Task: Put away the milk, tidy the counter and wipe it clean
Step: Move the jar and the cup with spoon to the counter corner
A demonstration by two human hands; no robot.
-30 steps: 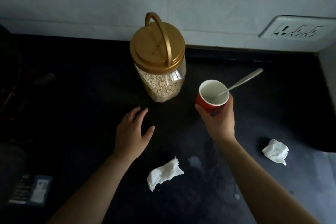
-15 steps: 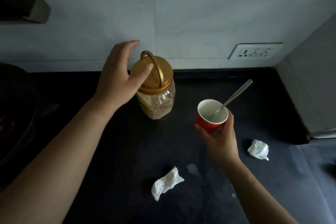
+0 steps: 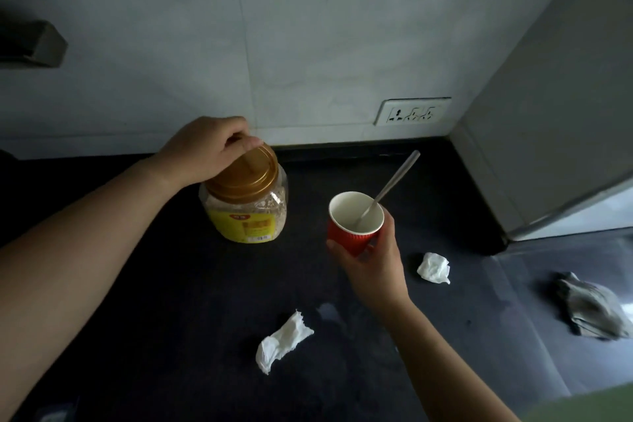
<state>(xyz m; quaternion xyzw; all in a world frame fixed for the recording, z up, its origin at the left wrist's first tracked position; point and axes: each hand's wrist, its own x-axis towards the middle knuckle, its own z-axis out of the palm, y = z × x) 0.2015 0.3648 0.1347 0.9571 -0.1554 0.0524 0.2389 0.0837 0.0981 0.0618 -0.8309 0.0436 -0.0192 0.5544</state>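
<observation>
While the left hand (image 3: 205,151) is curling its grip around the gold handle of the oats jar (image 3: 247,205), the right hand (image 3: 373,260) is pinching its grip on the red paper cup (image 3: 352,226), just above the dark counter (image 3: 171,284). A metal spoon (image 3: 390,187) is leaning inside the cup. Two crumpled white tissues (image 3: 282,341) (image 3: 434,267) are lying on the counter near a wet smear (image 3: 329,312), and a grey cloth (image 3: 592,308) is sitting far right.

Matt dark counter (image 3: 171,284), ribbed paper cup (image 3: 349,236), glossy metal spoon (image 3: 394,181), clear plastic jar (image 3: 246,216), crumpled tissues (image 3: 282,341).
</observation>
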